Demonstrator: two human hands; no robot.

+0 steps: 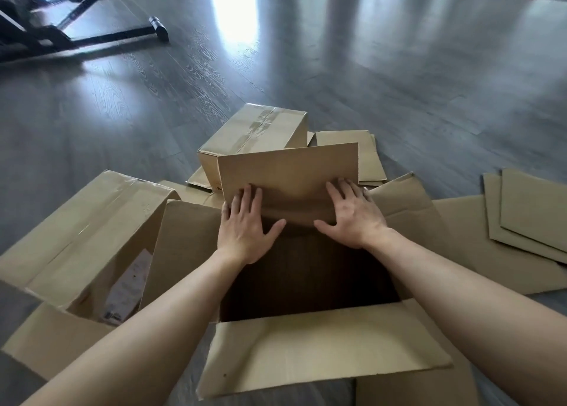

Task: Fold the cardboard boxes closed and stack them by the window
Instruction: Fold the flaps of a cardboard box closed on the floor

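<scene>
An open cardboard box stands on the floor right below me, its dark inside showing. Its far flap stands up and leans toward me. My left hand lies flat with straight fingers on the flap's lower left part. My right hand lies flat on its lower right part. The near flap is spread out toward me, and the left flap and the right flap fold outward. A taped, shut box sits just behind the open one.
A larger taped box lies on its side at left, open end facing me. Flat cardboard sheets lie at right and more cardboard lies behind. A black metal frame stands at the far left on the grey wood floor.
</scene>
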